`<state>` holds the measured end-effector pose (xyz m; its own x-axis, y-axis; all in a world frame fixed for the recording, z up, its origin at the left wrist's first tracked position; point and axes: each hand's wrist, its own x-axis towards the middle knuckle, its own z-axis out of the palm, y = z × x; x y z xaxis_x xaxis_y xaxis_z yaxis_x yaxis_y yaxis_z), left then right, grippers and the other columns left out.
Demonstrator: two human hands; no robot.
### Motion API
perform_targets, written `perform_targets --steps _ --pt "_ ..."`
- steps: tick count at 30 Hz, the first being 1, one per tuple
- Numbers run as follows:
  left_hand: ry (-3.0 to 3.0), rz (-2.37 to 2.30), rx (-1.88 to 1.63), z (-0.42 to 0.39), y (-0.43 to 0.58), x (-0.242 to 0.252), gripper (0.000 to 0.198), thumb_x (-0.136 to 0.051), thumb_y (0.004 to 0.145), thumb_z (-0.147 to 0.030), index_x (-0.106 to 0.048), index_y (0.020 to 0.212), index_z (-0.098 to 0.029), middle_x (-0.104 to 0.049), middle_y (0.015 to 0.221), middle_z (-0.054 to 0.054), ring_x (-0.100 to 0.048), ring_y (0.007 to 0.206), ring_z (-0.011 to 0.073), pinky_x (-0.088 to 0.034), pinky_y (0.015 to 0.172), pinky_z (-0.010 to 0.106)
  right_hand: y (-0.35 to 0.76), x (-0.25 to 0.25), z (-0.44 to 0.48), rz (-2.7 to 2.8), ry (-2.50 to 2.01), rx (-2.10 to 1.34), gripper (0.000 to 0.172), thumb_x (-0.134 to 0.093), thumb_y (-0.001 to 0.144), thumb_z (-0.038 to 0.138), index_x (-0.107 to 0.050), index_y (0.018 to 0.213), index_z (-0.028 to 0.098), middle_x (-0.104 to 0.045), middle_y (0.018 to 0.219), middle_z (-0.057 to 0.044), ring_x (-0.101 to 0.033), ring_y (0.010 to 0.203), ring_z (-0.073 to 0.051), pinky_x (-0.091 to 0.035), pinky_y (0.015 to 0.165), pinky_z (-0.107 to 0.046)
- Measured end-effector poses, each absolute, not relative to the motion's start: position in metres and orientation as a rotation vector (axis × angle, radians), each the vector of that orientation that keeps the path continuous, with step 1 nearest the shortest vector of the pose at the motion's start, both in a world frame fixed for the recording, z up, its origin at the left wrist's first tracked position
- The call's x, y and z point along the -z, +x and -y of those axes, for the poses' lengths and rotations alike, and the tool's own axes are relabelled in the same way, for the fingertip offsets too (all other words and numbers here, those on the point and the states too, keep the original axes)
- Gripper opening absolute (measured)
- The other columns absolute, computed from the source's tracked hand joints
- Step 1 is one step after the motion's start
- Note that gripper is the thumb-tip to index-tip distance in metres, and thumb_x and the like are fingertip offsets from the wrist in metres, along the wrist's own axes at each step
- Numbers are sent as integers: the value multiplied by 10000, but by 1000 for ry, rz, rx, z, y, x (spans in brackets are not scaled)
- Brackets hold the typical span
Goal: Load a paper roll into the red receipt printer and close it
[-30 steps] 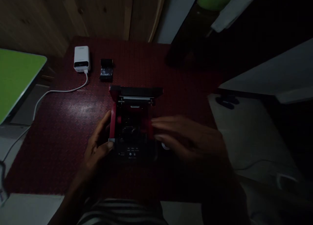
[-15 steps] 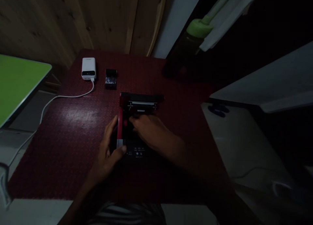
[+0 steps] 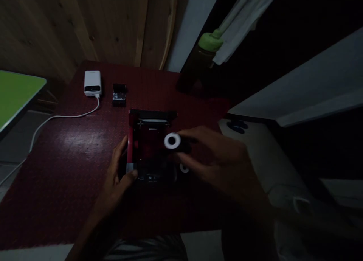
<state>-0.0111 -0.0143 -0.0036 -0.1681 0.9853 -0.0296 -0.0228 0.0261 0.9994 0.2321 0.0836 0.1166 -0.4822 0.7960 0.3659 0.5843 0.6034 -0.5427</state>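
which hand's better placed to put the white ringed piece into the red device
Right, probably: the right hand already holds the black piece with the white ring just over the open red device, while the left hand is occupied gripping the device's left side.

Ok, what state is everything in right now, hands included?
left hand: gripping the red-and-black device's left edge
right hand: raised, holding the black cylinder
red-and-black device: open, red interior showing
black cylinder: held over the device, white-ringed end showing
white power bank: lying on the dark red mat, cable plugged in
white cable: plugged in, running off the mat
green-capped bottle: cap on
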Motion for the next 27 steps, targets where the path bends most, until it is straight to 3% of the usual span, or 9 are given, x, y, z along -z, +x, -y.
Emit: perform_targets --steps 7,13,17,22,25,27 --pt "999 -1324 -1287 14 -10 -3 821 -781 1006 -527 -456 1758 -476 -423 1858 -25 -329 1740 431 -367 1388 622 276 -39 -109 1517 -1432 -859 362 -877 830 453 -733 1100 261 -815 1051 -24 -775 967 -237 -615 895 -400" --pt "1005 -1350 -1247 13 -8 -10 836 -762 1013 -529 -429 1775 -450 -396 1871 -14 -304 1746 443 -341 1397 644 263 15 -120 1556 -1413 -1002 321 -807 772 384 -703 1046 253 -825 1045 -40 -790 993 -242 -631 938 -408" --pt "1013 -1384 -1234 11 -8 -12 824 -775 996 -529 -460 1755 -468 -430 1851 -27 -330 1735 439 -339 1398 644 262 24 -124 1601 -1411 -1003 315 -789 802 358 -733 1095 258 -841 1121 -51 -791 1062 -245 -626 1009 -431" --pt "1007 -1380 -1210 12 -8 -17 853 -772 992 -560 -435 1770 -469 -415 1856 -40 -316 1742 436 -354 1402 594 284 11 -102 1597 -1472 -1008 431 -794 854 368 -769 1271 261 -831 1333 -94 -800 1115 -251 -637 1019 -452" --pt "957 -1406 -1185 12 -7 -20 855 -795 969 -573 -451 1750 -516 -421 1850 -73 -295 1752 431 -311 1421 603 301 -4 -76 1626 -1533 -1033 255 -780 892 329 -845 1127 253 -873 1179 -85 -814 1012 -249 -648 960 -435" --pt "922 -1409 -1182 12 -6 -21 851 -803 960 -568 -463 1739 -526 -428 1845 -83 -290 1752 437 -309 1418 625 305 -8 -61 1655 -1553 -1080 255 -809 854 289 -874 1099 258 -888 1142 -81 -821 992 -254 -658 919 -423"
